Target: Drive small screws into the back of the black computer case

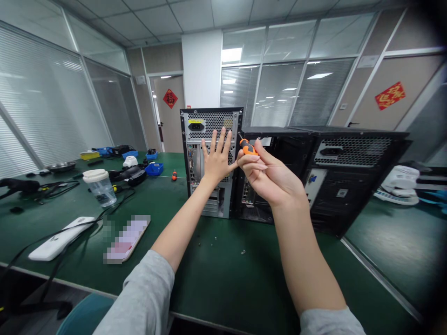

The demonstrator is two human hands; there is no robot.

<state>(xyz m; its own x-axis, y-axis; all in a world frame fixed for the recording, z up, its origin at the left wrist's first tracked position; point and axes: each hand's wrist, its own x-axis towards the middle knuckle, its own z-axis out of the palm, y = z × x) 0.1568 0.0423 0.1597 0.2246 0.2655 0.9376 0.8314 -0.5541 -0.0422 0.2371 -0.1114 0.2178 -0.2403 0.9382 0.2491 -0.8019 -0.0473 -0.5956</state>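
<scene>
A computer tower (209,122) stands upright on the green table (226,279) with its silver rear panel facing me. My left hand (216,158) lies flat against that panel, fingers spread. My right hand (268,179) is closed around a small orange-handled screwdriver (247,146), whose tip points at the panel's upper right edge. A second black tower (349,158) stands right beside the first one, on its right.
A few loose screws (213,239) lie on the table before the tower. To the left are a white device (59,238), a blurred phone-like item (127,238), a clear lidded jar (100,186), black cables, blue bins (154,168) and another small screwdriver (173,175).
</scene>
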